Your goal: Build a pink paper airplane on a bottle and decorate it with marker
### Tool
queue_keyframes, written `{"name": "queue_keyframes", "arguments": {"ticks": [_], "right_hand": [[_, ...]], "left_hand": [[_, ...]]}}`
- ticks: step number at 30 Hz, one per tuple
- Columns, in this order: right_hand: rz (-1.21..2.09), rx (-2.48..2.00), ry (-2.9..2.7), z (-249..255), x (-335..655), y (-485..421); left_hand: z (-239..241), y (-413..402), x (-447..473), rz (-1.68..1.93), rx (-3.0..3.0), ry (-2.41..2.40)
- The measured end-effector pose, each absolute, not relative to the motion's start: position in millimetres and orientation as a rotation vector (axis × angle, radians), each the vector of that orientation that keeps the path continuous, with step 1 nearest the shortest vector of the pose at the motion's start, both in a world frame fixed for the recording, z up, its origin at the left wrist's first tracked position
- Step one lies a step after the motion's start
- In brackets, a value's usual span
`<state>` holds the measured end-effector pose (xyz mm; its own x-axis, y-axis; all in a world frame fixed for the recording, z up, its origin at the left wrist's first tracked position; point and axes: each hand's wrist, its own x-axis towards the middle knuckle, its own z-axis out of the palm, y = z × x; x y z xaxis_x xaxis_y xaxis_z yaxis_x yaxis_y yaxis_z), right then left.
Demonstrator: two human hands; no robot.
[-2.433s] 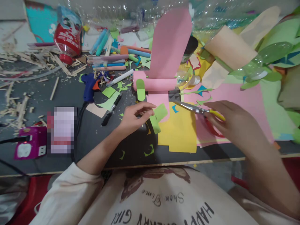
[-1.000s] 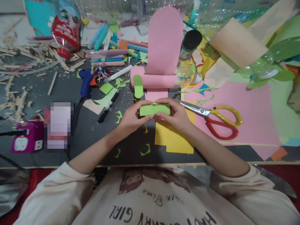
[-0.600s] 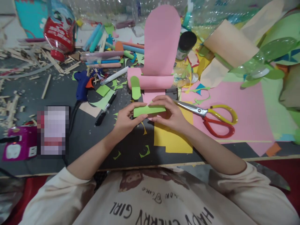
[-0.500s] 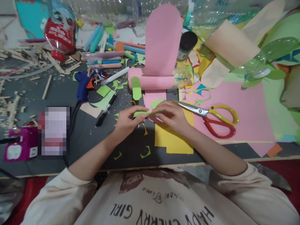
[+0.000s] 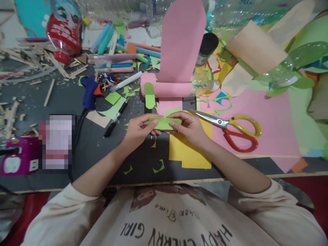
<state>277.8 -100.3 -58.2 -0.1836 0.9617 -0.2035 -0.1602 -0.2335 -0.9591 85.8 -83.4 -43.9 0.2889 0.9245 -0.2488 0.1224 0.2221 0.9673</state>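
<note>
Between my two hands is a small green paper strip [image 5: 164,123], its broad face turned up toward me. My left hand [image 5: 140,129] pinches its left end, thumb on top. At its right end, my right hand [image 5: 189,127] grips it the same way. Just beyond stands a pink paper model [image 5: 169,89]: a horizontal roll crossed by a long rounded pink piece [image 5: 182,41]. A green rounded tab [image 5: 150,95] is on the roll's left end. Yellow paper [image 5: 191,150] lies under my right wrist.
Scissors [image 5: 239,133] with yellow and red handles rest on pink paper [image 5: 274,126] at right. Left are a black marker [image 5: 115,119], a blue glue gun [image 5: 89,92], a phone [image 5: 59,141] and a purple box [image 5: 20,155]. Bottles, such as a red-labelled one [image 5: 64,36], stand behind.
The green strip has turned from nearly edge-on to showing its flat face. Both hands keep hold of its ends, with thumbs now on top. The view has shifted slightly.
</note>
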Motion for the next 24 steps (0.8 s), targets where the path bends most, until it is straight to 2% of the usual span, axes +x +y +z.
{"name": "queue_keyframes", "arguments": {"ticks": [15,24], "right_hand": [[1.429,-1.163,-1.249,-59.5,286.9,-97.3],[1.578,-1.163,-1.248,-55.6,281.8,-97.7]], "left_hand": [[-53.7,-82.9,82.1,0.799,1.106,1.082],[-49.0,-90.3,83.6,0.827,1.582,0.960]]}}
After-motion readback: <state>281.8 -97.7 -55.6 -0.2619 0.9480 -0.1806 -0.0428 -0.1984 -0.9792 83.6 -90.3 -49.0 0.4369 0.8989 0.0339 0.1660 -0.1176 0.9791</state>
